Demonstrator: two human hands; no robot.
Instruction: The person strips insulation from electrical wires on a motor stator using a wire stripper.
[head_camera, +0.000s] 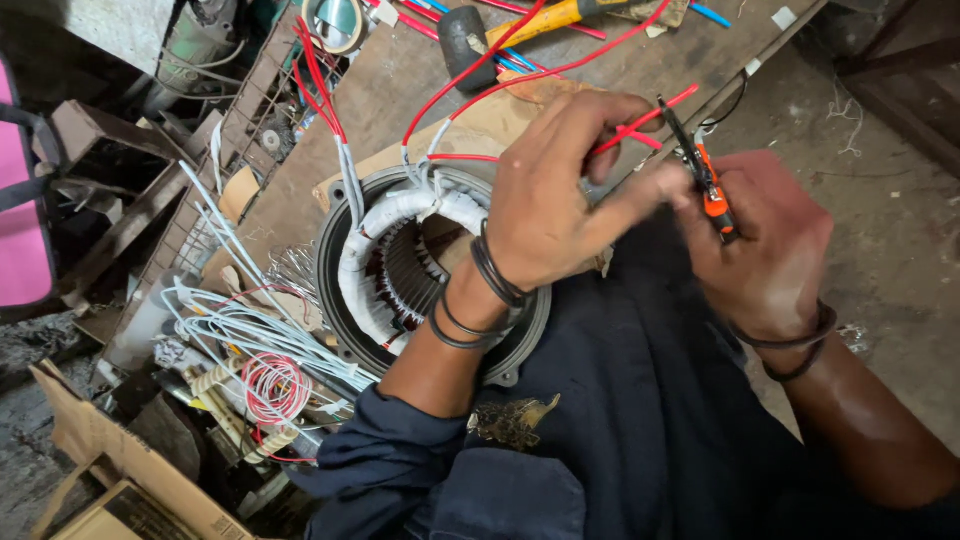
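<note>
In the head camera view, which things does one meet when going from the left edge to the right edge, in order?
Pink object → coil of thin red wire → round grey metal motor stator with white-wrapped windings → left hand pinching a red wire → small orange-handled pliers → right hand.

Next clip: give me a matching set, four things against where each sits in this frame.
Things:
1. pliers
2. stator
3. tape roll
4. wire coil

Places:
A. top edge, on the board
B. in the right hand
C. bottom left, amid white wires
D. under the left hand

Pairs: 1-B, 2-D, 3-A, 4-C
</note>
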